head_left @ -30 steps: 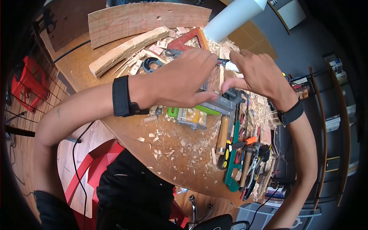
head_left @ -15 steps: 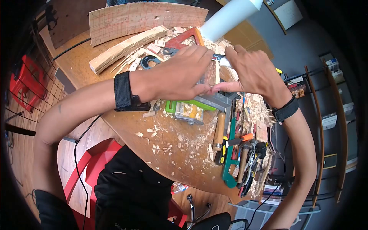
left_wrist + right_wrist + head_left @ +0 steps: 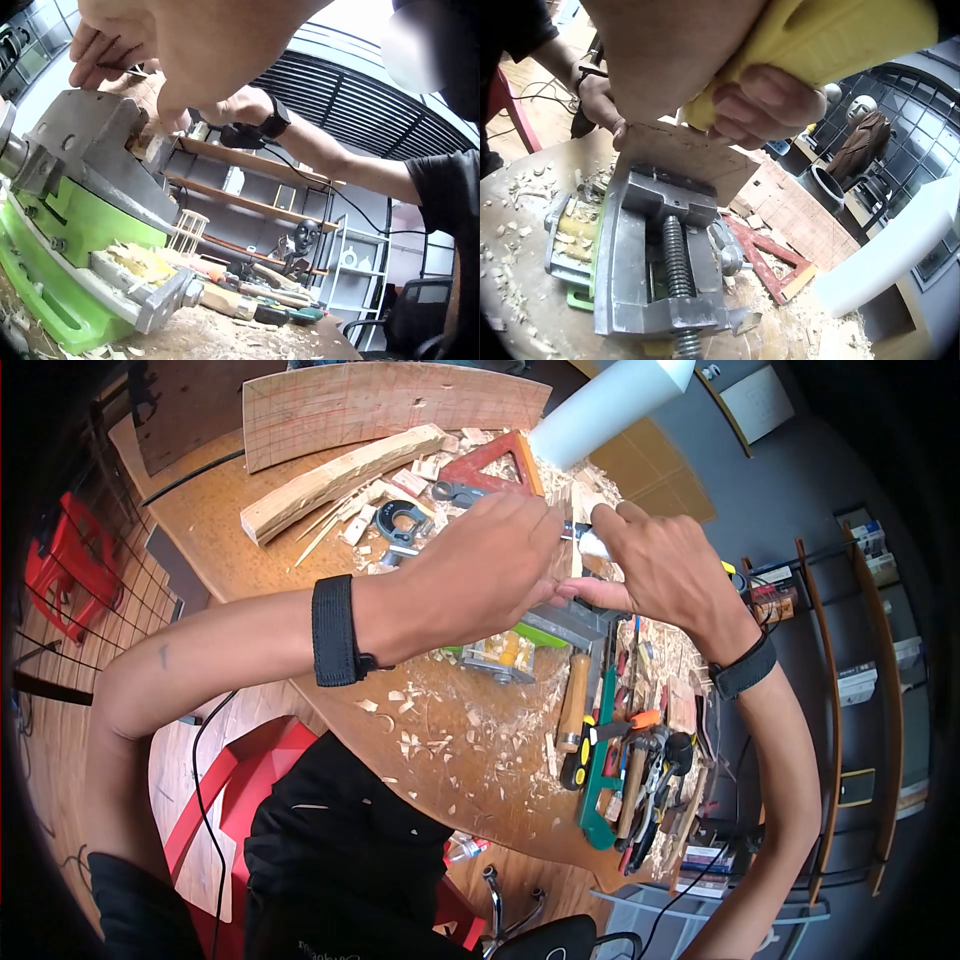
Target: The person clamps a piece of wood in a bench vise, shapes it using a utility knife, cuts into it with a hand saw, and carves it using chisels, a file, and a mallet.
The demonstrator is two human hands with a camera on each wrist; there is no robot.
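A grey vise [image 3: 677, 277] on a green base [image 3: 71, 259] holds a wooden piece [image 3: 716, 169] upright. My right hand [image 3: 675, 575] has its fingers curled round a yellow tool [image 3: 840, 45]; the tool's pale front part [image 3: 592, 544] shows between my hands in the head view. My left hand [image 3: 460, 570] grips the wooden piece, thumb on the near side and fingers reaching over the vise in the left wrist view. Both thumbs come close together in the head view. The tool's tip and the exact spot of contact are hidden.
Curved wooden beam [image 3: 335, 482], marked board [image 3: 390, 405], red triangle [image 3: 485, 463] and white cylinder [image 3: 610, 410] lie or stand behind the vise. Several hand tools, including a green one [image 3: 598, 800], lie right of it. Wood shavings [image 3: 430, 740] litter the table.
My thumbs, apart one second ago, are now close together. My left hand and wrist sit slightly lower in the head view than half a second ago, and the right hand keeps its hold.
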